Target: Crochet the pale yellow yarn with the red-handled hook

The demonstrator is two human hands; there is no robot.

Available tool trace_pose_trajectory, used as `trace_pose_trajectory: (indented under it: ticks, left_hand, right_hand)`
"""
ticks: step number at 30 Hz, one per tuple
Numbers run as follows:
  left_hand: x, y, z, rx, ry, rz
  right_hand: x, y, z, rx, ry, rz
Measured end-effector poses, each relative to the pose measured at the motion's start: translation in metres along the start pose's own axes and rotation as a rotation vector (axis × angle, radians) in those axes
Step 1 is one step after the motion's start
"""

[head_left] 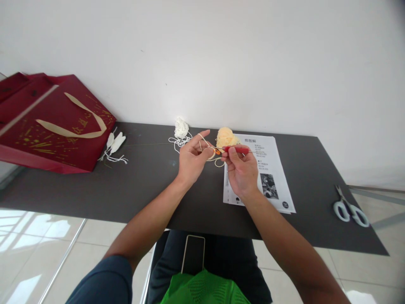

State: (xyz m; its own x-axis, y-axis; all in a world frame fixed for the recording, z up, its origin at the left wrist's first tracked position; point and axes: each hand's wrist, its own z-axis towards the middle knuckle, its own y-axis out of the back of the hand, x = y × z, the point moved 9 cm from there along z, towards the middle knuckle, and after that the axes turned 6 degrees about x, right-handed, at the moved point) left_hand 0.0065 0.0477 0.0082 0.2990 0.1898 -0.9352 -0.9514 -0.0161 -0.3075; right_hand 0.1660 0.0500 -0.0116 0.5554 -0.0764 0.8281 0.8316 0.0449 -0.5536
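Far left, at 9 o'clock from the hands: red gift bag (50, 122) lying flat on the dark table (142, 185), gold print, beige handle. Just right of it, small white crocheted pieces (115, 143) with loose tails. Then a white yarn clump (181, 128) at 11 o'clock from the left hand (191, 160). Left hand raised above the table, palm toward camera, fingers curled, cream yarn strand (202, 145) looped over the index finger and pinched at a small orange bit of work (217, 151). Right hand (242, 171) closed around a red-handled crochet hook (236, 149); hook's long axis runs 3-to-9 o'clock, tip pointing left at the pinch, almost touching it. Hands just beside each other, the work between them, nearer the left fingertips. Cream yarn ball (226, 137) at 12 o'clock from the right hand, on the table, feeding the strand. Printed instruction sheet (272, 177) under and right of the right hand. Scissors (349, 207) at 3 o'clock, well apart, near the table's right edge. Phone (193, 253) in lap, at 6 o'clock.
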Motion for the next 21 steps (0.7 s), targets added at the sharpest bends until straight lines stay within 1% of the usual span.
trace_pose_trajectory:
  ticks: [7,10,14,16,18,21]
  left_hand:
    - [-0.003,-0.001,-0.001,-0.008,-0.012,0.039]
    - [-0.002,0.000,-0.002,-0.023,0.005,0.031]
    - [0.005,0.002,-0.001,-0.036,0.057,-0.065]
    - [0.010,0.003,0.000,-0.050,0.092,-0.120]
    - [0.015,0.004,-0.001,-0.071,0.129,-0.169]
    - [0.020,0.003,-0.002,-0.091,0.177,-0.235]
  right_hand:
    - [0.006,-0.004,-0.003,0.032,0.072,-0.039]
    - [0.009,-0.006,-0.006,0.044,0.118,-0.130]
    - [0.017,-0.006,-0.014,0.035,0.199,-0.308]
    - [0.023,-0.009,-0.019,0.036,0.259,-0.432]
    - [0.031,-0.014,-0.026,0.053,0.352,-0.556]
    - [0.040,-0.023,-0.036,0.124,0.504,-0.674]
